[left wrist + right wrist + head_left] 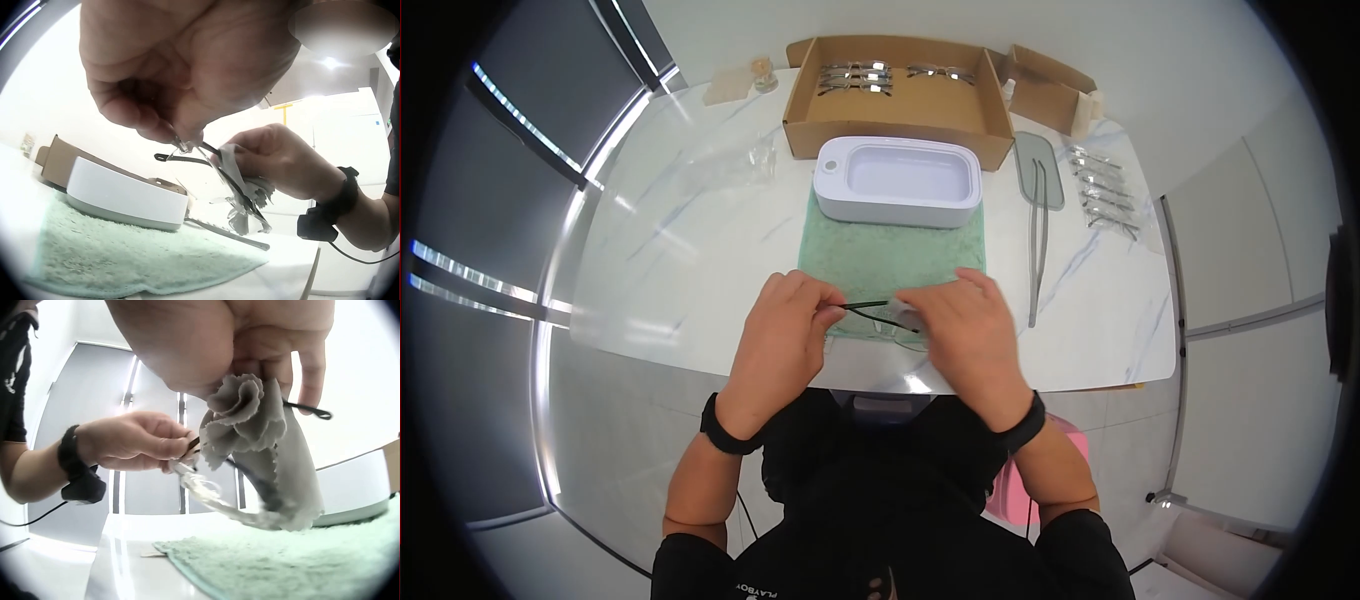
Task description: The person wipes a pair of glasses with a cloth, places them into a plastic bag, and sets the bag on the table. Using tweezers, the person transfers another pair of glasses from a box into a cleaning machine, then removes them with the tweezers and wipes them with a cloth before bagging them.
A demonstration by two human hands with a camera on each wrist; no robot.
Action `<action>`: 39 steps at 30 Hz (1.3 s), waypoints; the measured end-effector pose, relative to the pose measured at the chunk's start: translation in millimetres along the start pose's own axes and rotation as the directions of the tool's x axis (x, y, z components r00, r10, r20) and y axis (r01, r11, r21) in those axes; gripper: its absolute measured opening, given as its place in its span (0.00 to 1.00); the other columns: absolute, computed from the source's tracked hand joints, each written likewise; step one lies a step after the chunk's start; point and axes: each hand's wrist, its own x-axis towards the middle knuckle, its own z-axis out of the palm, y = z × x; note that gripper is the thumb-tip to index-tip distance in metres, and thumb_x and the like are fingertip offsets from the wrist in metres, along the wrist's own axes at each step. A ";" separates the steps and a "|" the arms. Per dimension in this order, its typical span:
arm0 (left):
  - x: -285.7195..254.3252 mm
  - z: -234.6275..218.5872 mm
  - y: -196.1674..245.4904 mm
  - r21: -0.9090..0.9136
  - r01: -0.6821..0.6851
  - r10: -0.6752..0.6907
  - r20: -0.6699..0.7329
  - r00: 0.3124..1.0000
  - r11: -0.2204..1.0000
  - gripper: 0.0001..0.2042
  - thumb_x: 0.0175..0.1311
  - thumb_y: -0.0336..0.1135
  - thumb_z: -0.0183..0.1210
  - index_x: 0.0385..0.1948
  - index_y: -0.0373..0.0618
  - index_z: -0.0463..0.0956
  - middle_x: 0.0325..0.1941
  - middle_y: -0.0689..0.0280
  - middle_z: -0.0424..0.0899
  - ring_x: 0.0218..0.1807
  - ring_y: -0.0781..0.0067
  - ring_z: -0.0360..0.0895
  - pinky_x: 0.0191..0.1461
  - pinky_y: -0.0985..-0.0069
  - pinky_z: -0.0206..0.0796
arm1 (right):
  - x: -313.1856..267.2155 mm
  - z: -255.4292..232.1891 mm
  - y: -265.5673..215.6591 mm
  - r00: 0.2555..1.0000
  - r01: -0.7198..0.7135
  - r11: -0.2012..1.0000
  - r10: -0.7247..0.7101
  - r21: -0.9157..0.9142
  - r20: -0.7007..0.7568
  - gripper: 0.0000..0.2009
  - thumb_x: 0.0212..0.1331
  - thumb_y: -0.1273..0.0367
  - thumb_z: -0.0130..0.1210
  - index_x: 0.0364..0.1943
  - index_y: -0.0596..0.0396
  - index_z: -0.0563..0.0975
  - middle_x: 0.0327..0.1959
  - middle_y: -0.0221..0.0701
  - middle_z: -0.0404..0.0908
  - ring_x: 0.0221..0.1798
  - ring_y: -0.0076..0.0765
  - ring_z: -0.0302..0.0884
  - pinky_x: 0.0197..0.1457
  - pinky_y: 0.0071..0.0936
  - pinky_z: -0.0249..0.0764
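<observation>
A pair of glasses with dark temples (234, 181) is held between both hands over the green towel (890, 255). The left hand (785, 335) pinches the frame at one end with thumb and fingers. On the other side, the right hand (970, 335) grips a crumpled grey cloth (250, 425) around part of the glasses. One dark temple tip (322, 414) sticks out past the right hand's fingers in the right wrist view. The cloth covers part of the frame and a lens.
A white-lilac tray-like device (835, 205) stands on the towel's far part. Behind it is a cardboard box (800, 130) with several glasses. Tweezers (1034, 260) lie partly on a grey tray (1025, 150); bagged glasses (1105, 190) lie at the right.
</observation>
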 end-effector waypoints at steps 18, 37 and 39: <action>-13.1 10.2 8.8 -0.124 0.080 -0.087 -0.046 0.995 0.989 0.04 0.60 0.25 0.60 0.34 0.40 0.75 0.32 0.63 0.76 0.32 0.64 0.70 0.37 0.71 0.64 | -34.0 -11.5 -4.0 0.844 -0.437 0.863 0.491 0.255 -0.216 0.11 0.53 0.75 0.63 0.42 0.51 0.84 0.34 0.29 0.82 0.41 0.38 0.76 0.47 0.33 0.68; -14.0 32.2 11.8 -0.386 0.084 -0.175 -0.206 0.963 0.919 0.04 0.63 0.23 0.59 0.37 0.38 0.73 0.34 0.61 0.77 0.29 0.68 0.74 0.35 0.74 0.68 | -6.9 13.2 -47.5 0.970 -0.138 0.955 0.184 0.262 -0.161 0.10 0.53 0.71 0.64 0.41 0.53 0.82 0.42 0.28 0.85 0.44 0.33 0.80 0.53 0.35 0.68; -15.1 30.8 12.6 -0.396 0.079 -0.173 -0.208 0.963 0.915 0.04 0.63 0.24 0.59 0.37 0.38 0.73 0.34 0.61 0.77 0.29 0.69 0.74 0.35 0.74 0.68 | -6.3 16.1 -46.7 0.969 -0.134 0.953 0.184 0.272 -0.165 0.10 0.53 0.72 0.64 0.41 0.53 0.82 0.40 0.29 0.84 0.42 0.34 0.80 0.52 0.35 0.69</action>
